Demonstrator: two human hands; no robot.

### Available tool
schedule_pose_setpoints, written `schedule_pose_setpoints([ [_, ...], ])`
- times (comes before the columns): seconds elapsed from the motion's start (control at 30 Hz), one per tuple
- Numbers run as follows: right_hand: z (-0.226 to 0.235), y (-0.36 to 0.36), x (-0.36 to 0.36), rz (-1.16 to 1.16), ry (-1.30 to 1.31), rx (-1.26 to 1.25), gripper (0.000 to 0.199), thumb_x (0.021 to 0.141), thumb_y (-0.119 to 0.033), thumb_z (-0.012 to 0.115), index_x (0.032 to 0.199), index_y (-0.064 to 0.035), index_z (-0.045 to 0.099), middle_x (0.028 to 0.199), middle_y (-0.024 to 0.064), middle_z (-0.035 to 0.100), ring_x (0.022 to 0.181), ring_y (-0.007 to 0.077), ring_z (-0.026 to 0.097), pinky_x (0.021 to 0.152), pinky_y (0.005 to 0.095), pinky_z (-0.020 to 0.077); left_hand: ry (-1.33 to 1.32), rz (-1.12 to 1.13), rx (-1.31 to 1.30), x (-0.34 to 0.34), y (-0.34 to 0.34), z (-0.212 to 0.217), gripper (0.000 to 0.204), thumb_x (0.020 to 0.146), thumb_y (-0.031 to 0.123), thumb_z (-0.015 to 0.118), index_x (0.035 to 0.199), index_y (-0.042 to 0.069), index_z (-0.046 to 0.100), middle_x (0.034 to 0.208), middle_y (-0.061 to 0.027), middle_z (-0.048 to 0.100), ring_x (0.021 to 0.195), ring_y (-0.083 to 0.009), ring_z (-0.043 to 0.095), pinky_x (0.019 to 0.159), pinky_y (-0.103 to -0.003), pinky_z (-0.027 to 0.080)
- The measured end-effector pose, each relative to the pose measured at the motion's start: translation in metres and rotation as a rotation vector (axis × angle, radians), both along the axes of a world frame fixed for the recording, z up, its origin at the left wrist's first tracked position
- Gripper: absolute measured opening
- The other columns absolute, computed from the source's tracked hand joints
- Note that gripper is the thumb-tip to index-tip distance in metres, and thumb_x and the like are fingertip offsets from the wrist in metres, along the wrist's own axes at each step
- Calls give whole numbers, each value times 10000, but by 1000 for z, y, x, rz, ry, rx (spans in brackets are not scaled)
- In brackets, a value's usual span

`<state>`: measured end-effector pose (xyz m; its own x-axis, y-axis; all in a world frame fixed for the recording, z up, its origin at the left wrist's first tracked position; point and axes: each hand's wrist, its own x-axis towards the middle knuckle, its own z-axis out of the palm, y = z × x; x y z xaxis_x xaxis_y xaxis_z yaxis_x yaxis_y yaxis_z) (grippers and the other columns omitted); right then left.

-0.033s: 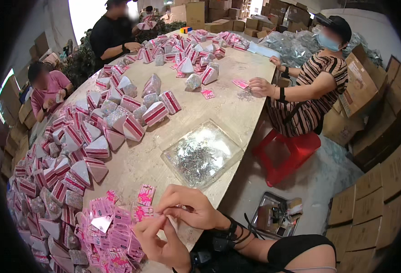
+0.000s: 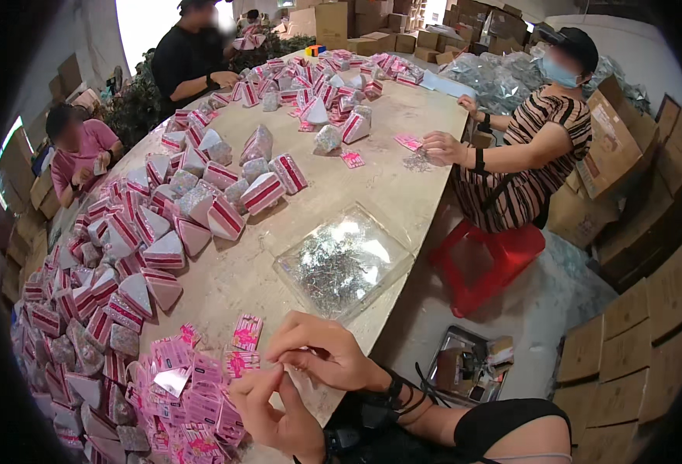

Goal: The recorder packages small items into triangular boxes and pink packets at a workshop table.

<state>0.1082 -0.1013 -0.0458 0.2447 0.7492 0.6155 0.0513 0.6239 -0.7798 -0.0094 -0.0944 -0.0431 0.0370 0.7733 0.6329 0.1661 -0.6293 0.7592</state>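
A clear plastic tray (image 2: 345, 263) of small silvery metal pieces sits mid-counter (image 2: 387, 178), at one o'clock from the worker's hands. The left hand (image 2: 275, 410) and right hand (image 2: 322, 356) meet, each grip pinched together on a tiny piece, beside pink cards (image 2: 202, 387). Pink-and-white packets (image 2: 163, 240) crowd the counter; cardboard boxes (image 2: 650, 309) line the room.

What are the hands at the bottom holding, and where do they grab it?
The left hand and right hand meet fingertip to fingertip, pinching something very small between them. It is too tiny to tell what it is or which part is gripped.
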Motion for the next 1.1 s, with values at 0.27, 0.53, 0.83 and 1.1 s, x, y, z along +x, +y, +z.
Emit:
schedule_pose_setpoints([
  [0.27, -2, -7, -3, 55, 417, -197, 137, 856, 16, 653, 990, -5, 671, 932, 115, 586, 802, 166, 595, 664, 239, 464, -18, -2, -109, 3, -3, -7, 168, 853, -67, 600, 1011, -9, 594, 949, -88, 563, 867, -185, 537, 760, -267, 431],
  [0.53, 5, -9, 9, 14, -6, 109, 329, 706, 209, 586, 969, 28, 668, 899, 129, 591, 742, 196, 608, 632, 278, 492, 68, 54, 213, -1, 2, -15, 262, 799, -110, 606, 1026, 19, 586, 945, -73, 540, 877, -189, 530, 723, -278, 459],
  [0.83, 1, -22, 24, 61, -167, 49, 334, 680, 209, 570, 956, 43, 655, 887, 135, 586, 726, 222, 608, 620, 292, 488, 154, 18, 375, -6, 10, -19, 255, 760, -57, 669, 982, 62, 638, 946, -75, 539, 901, -226, 527, 681, -307, 436],
  [1.1, 2, -27, 36, 8, -231, 32, 248, 728, 136, 600, 937, 1, 599, 859, 97, 544, 638, 246, 569, 548, 301, 442, 370, -1, 409, 4, 9, -5, 90, 904, 94, 598, 868, 16, 571, 905, -105, 505, 892, -252, 505, 774, -357, 420],
])
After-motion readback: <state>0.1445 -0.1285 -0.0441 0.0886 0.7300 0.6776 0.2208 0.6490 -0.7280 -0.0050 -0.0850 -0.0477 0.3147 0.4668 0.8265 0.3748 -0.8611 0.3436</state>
